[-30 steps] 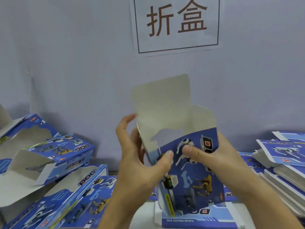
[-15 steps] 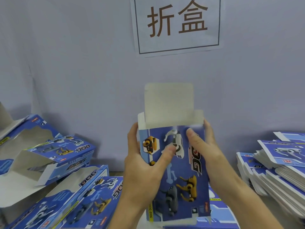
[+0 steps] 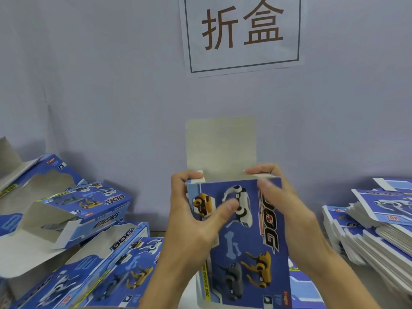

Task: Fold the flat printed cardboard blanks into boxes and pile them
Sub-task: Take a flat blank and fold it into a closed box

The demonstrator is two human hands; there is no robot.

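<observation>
Fingers: both sets are curled round the box at centre frame; the left hand grips its left edge with the thumb laid across the printed front, the right hand grips the right edge, its fingertips hooked over the top rim.
Grasp state: grasping, both hands closed on the box, nothing released.
Box position: held upright in front of the wall, above the bench, its grey lid flap standing up unfolded.
Small flaps: the left side flap is pressed by the left fingers; the right one appears tucked inward under the right fingertips.
Step in hand: judged to be closing the top end.
Next move: the lid flap is to be bent forward and tucked in.
Folded boxes: piled at lower left.
Flat blanks: stacked at right.
</observation>
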